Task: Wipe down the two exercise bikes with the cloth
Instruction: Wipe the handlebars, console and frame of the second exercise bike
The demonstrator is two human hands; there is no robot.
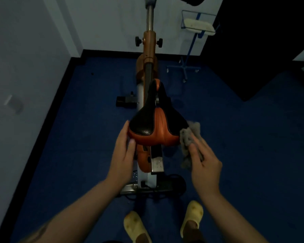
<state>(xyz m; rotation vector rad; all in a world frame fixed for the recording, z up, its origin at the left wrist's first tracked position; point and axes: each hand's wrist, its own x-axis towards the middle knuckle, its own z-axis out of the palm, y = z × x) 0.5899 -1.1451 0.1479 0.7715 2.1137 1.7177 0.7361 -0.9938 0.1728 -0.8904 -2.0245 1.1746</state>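
An orange and black exercise bike (pixel 148 55) stands before me, its saddle (pixel 154 123) nearest. My left hand (pixel 123 153) rests against the saddle's rear left edge, fingers straight and thumb on the orange rim. My right hand (pixel 203 163) presses a crumpled grey cloth (pixel 189 137) against the saddle's rear right side, fingers laid over the cloth. Only one bike is in view.
A blue-framed stand on wheels (pixel 191 55) with a white pad stands at the back right by the wall. A grey wall (pixel 25 67) runs close on the left. Blue carpet (pixel 244 137) surrounds the bike. My yellow slippers (pixel 135 227) stand behind its rear base.
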